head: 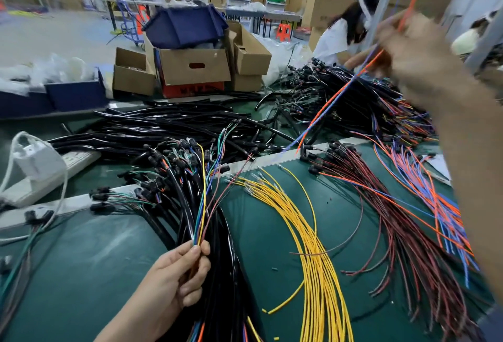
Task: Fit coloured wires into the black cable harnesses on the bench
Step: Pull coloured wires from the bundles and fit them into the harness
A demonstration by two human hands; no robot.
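My left hand (181, 273) pinches a thin bunch of coloured wires (202, 200), yellow, blue, green and brown, low at the centre of the green bench (89, 273). The bunch fans upward over a sheaf of black cable harnesses (174, 178). My right hand (416, 61), blurred and raised at the upper right, grips an orange wire and a blue wire (334, 99) that slant down to the bench. A bundle of yellow wires (307, 227) lies in the middle. Red-brown wires (386, 222) and orange and blue wires (435, 200) lie to the right.
A white power strip with a plugged adapter (40, 167) lies at the left. Loose black sleeves (174, 126) and cardboard boxes (190, 66) fill the back. Another harness pile (362, 99) sits at the far right, where a person in white (343, 34) works.
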